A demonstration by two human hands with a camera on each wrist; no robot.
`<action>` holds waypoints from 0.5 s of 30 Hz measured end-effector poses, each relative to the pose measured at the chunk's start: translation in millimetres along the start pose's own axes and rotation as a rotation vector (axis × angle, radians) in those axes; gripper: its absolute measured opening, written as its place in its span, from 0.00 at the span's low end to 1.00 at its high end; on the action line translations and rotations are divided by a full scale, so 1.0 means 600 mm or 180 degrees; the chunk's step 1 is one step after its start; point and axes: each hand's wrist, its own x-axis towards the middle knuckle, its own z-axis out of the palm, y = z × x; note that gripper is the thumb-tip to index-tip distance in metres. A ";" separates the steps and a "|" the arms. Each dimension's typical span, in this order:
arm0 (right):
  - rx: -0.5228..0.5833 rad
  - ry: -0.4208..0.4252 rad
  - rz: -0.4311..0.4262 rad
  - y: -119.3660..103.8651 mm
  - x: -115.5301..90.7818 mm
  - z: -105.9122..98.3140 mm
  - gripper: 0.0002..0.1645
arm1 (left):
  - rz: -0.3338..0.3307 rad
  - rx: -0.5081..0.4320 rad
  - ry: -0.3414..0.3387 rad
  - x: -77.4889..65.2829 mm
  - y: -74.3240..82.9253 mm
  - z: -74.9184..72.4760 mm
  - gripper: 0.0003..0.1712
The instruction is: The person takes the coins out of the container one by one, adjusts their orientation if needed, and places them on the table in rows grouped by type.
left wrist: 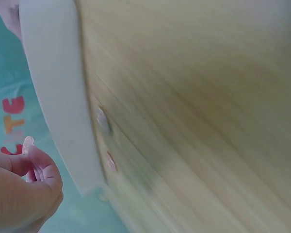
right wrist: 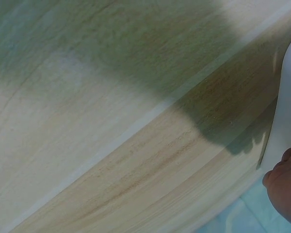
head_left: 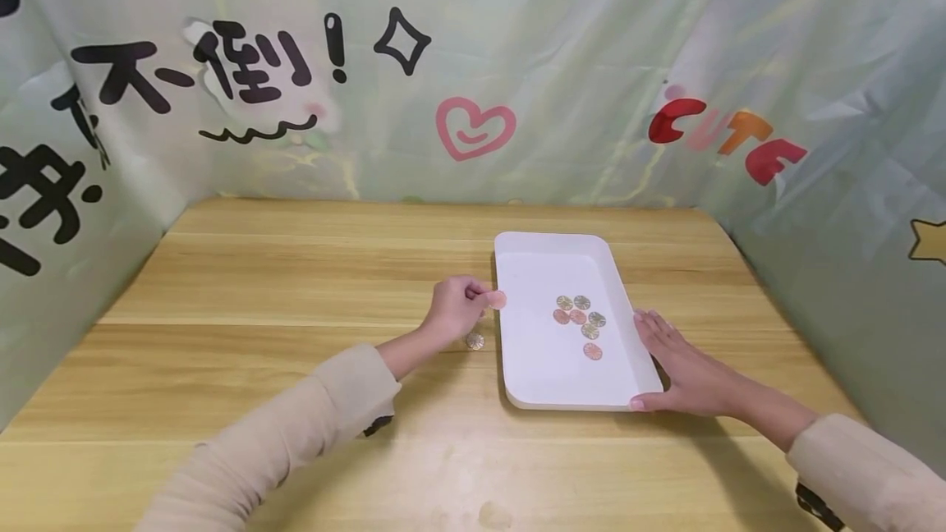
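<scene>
My left hand [head_left: 456, 308] pinches a copper-coloured coin [head_left: 498, 300] between thumb and fingertips, at the left rim of a white rectangular tray [head_left: 539, 376]. The same coin [left wrist: 28, 143] shows above the fingertips in the left wrist view. On the table beneath that hand lies a silver-coloured coin [head_left: 475, 341]. A reddish coin [left wrist: 111, 161] lies near it in the left wrist view, mostly hidden from the head view. Several silver- and copper-coloured coins [head_left: 578, 317] lie inside the tray. My right hand [head_left: 687, 372] rests against the tray's right side, fingers extended, thumb at the near corner.
The wooden table [head_left: 296, 269] runs back to a pale printed cloth [head_left: 576, 64], which hangs behind and along both sides. The tray stands right of the table's middle.
</scene>
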 end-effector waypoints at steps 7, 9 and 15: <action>-0.0025 0.0016 -0.0023 0.001 0.001 0.001 0.69 | -0.0026 0.0296 0.0170 0.010 -0.047 -0.034 0.07; -0.0035 0.0017 -0.0028 0.001 0.001 0.001 0.69 | -0.0055 0.0329 0.0178 0.013 -0.062 -0.041 0.07; 0.0016 -0.0004 -0.0011 -0.001 0.001 -0.001 0.69 | -0.0304 0.0444 0.0100 0.020 -0.087 -0.056 0.07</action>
